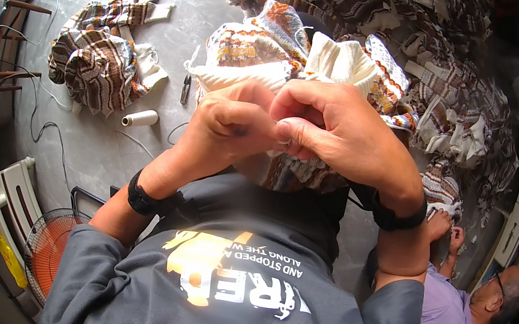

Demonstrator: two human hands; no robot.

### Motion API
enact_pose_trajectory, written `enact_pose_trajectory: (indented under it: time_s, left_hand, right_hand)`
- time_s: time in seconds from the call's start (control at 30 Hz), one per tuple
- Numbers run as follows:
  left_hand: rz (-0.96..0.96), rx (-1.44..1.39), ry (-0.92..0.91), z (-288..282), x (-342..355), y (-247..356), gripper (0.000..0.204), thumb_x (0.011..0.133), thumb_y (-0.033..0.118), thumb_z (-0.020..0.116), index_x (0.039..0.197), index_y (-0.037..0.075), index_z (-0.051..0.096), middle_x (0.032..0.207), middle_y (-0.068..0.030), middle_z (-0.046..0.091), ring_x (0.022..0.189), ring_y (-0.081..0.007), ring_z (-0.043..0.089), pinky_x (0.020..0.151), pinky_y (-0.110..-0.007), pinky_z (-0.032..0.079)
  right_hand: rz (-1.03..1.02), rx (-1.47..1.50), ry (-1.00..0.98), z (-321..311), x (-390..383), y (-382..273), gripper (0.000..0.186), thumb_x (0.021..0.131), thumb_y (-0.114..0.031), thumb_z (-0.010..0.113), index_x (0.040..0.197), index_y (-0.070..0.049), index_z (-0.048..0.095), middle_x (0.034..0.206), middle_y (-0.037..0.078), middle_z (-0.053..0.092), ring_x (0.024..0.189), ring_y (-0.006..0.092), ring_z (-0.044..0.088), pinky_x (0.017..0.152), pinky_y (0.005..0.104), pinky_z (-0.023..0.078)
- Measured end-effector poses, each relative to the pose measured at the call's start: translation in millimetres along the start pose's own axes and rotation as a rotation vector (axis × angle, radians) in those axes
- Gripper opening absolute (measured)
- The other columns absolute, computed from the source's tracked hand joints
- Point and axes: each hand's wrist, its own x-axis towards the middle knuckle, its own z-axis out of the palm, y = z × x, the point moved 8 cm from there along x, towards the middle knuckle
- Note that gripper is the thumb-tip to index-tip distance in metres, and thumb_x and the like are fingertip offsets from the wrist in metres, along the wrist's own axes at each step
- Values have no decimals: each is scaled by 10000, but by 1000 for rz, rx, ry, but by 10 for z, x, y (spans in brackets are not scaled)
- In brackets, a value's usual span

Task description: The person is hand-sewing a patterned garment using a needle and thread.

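Observation:
My left hand (235, 120) and my right hand (340, 131) meet fingertip to fingertip above my lap. Both are closed in a pinch; whatever lies between the fingertips is too small to make out, and the left hand is slightly blurred. Under and beyond them a patterned knitted sweater (259, 42) in white, orange, brown and grey is bunched up. Its cream ribbed part (342, 59) stands up just past my right hand. More striped knit shows below my hands, partly hidden by them.
Small dark thread snips (186, 89) and a white thread spool (140, 118) lie on the grey tiled floor at left, near a sweater heap (100, 70). A large knitwear pile (455, 99) spreads far right. A co-worker (450, 317) sits at right; a fan (50, 244) stands lower left.

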Motion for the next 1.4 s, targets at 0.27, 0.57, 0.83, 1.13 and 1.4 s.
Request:
enact_pose_trajectory:
  time_s: [0.27, 0.57, 0.83, 1.13, 1.4]
  left_hand:
    - [10, -12, 13, -11, -15, -9, 128, 750, -25, 767, 806, 45, 676, 825, -32, 615, 773, -146, 580, 675, -270, 465]
    - [-300, -397, -17, 3, -49, -175, 96, 788, -7, 764, 863, 18, 708, 937, -32, 629, 894, -99, 590, 766, -229, 464]
    - [-304, -537, -27, 7, -66, -239, 95, 817, -29, 734, 901, -7, 695, 961, -42, 637, 897, -104, 602, 777, -231, 485]
    - [-345, -624, -42, -5, -80, -247, 88, 861, -7, 700, 948, -11, 688, 978, -42, 638, 910, -105, 603, 802, -244, 493]
    - [-378, -648, -40, 11, -59, -200, 91, 889, 28, 677, 973, -7, 686, 980, -38, 642, 910, -94, 597, 814, -243, 476]
  right_hand:
    - [-281, -349, 212, 110, -90, -209, 98, 822, -72, 594, 883, -6, 556, 805, 196, 591, 756, 395, 591, 661, 452, 471]
    - [-237, 578, 361, -442, -45, -255, 143, 996, -183, 485, 1026, -48, 518, 815, 39, 594, 633, 108, 646, 468, 183, 468]
    - [-602, 1190, 148, -1494, -647, -641, 279, 984, -35, 471, 1243, 59, 428, 984, 122, 531, 930, 224, 607, 884, 382, 543]
    - [-526, -75, 640, -750, -490, -500, 113, 914, -2, 577, 1023, -5, 605, 966, 92, 614, 842, 197, 632, 754, 303, 518]
    - [-333, -488, 501, -36, -437, -386, 146, 784, 62, 695, 902, -18, 666, 789, 98, 595, 688, 263, 617, 600, 336, 484]
